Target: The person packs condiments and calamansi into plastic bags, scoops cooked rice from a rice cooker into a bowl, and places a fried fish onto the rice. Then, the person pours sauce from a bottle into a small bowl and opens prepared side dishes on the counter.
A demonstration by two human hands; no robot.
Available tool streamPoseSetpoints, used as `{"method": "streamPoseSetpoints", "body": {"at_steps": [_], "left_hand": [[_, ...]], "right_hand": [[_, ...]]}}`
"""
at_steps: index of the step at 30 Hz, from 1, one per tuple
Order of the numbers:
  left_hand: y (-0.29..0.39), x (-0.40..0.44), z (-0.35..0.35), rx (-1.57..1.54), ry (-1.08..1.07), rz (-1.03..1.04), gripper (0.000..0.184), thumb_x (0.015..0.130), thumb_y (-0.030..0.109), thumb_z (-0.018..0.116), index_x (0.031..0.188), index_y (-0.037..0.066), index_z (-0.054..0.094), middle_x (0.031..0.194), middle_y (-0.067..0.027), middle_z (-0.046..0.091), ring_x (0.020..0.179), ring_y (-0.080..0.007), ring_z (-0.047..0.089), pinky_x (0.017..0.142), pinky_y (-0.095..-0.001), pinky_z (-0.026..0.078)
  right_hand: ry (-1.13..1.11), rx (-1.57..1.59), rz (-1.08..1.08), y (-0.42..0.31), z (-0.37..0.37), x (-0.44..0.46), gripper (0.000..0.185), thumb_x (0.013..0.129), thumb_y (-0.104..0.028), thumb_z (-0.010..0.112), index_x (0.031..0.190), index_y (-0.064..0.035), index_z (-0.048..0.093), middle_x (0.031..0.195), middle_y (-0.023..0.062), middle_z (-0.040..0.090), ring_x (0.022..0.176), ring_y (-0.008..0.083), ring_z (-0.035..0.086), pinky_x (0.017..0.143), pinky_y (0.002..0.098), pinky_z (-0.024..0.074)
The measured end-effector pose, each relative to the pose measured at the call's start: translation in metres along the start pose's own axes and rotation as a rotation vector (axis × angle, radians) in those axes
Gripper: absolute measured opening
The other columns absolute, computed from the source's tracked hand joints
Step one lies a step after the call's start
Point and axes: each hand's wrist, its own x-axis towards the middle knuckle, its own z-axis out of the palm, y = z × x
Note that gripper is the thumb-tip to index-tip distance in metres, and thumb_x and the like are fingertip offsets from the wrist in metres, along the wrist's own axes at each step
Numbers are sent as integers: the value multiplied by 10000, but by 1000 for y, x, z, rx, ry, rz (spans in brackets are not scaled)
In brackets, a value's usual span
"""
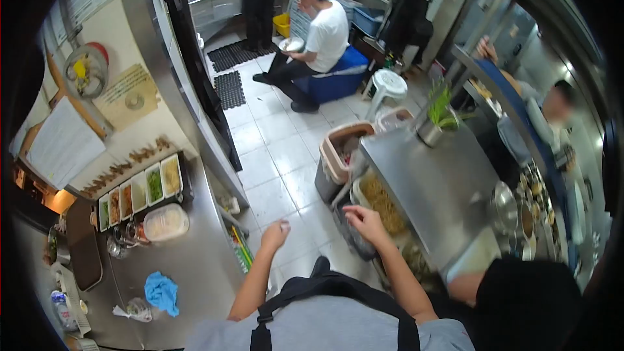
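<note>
Both hands hang in the air over the white tiled floor (276, 185), in front of my body. My left hand (275, 236) has its fingers curled in, and whether it holds anything is too small to make out. Farther right, my right hand (365, 223) has its thumb and fingers apart with nothing between them. It is nearest to a bin of noodle-like strands (382, 205) and a dark bin beside the steel counter (429, 182). Neither hand visibly touches anything.
A steel worktop (195, 266) at left holds a blue cloth (161, 293), a lidded tub (166, 223) and a topping tray (155, 185). A seated person (328, 32) eats ahead; others stand behind and at right. A brown-rimmed bin (333, 162) stands ahead.
</note>
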Motion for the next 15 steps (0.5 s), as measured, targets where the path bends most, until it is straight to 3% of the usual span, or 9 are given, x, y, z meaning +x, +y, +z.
{"method": "streamPoseSetpoints", "body": {"at_steps": [1,3,6,10,15], "left_hand": [[5,14,1,-38,-45,-23,372,857,372,606,1154,151,641,909,-158,698,894,-325,663,812,-424,507],[11,17,13,-119,-158,-99,399,851,421,605,1142,152,652,941,-163,701,919,-320,663,833,-420,506],[-34,46,32,-230,-141,-285,423,866,479,570,1107,147,676,940,-151,709,914,-303,673,829,-407,505],[-48,94,-26,-133,-226,-516,559,894,555,503,1083,58,675,834,-126,714,781,-263,687,777,-381,511],[-31,221,-113,-196,-195,-479,629,903,596,453,1072,30,668,824,-112,715,690,-207,675,707,-359,516]], "right_hand": [[-120,-132,6,-2,-7,25,270,866,-164,666,1098,-26,663,782,100,671,689,147,623,676,299,504],[-167,-171,-80,5,-7,76,295,854,-149,670,1125,-35,653,811,108,672,706,178,633,685,304,511],[-224,-178,-175,-9,-2,161,327,845,-130,667,1161,-51,642,856,122,669,736,221,646,692,319,520],[-285,-170,-164,-14,18,263,320,859,-161,651,1166,-71,645,883,130,675,766,238,653,715,346,521],[-539,-431,-103,31,50,359,365,856,-243,637,1197,-113,637,1000,154,691,902,321,657,799,397,516]]}}
